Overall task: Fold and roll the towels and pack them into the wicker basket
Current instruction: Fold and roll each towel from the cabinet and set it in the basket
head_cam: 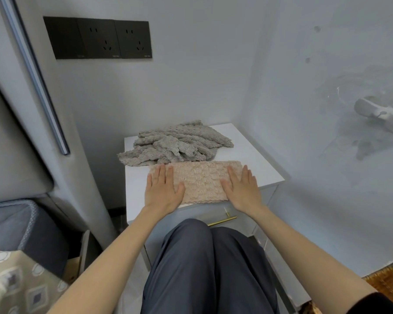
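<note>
1. Person seated facing a small white counter (pixel 254 152) tucked into the corner of the room, knees in dark grey trousers (pixel 202 268) right up against its front.
2. Pale pink, scallop-textured fleece towel (pixel 202 181) lies flat near the front edge of the counter, folded into a long strip running left-right.
3. Left hand (pixel 162 189) flat on the towel's left end: fingers straight & slightly spread, thumb out to the side, palm pressing down. Nothing pinched.
4. Right hand (pixel 243 189) does the same on the right end: palm down, fingers straight & pointing away from the person, thumb out toward the middle of the strip.
5. The mid section of the pink towel shows bare between the 2 hands.
6. Just behind it, touching its far edge, sits a rumpled heap of grey fleece towels (pixel 175 143) w/ the same scalloped texture. Unfolded, one corner hanging over the counter's left edge.
7. Slim brass drawer handle (pixel 222 220) on the counter's front, just below the towel, partly hidden by the knees.
8. On the wall above, a black panel of power sockets (pixel 98 38), three plates side by side.
9. Bottom right corner: a patch of brown woven material (pixel 386 288) on the floor. Can't tell if that's the wicker basket; too little of it in view.
10. Bottom left: beige fabric w/ a diamond print (pixel 16 284), next to something grey & upholstered.
</note>
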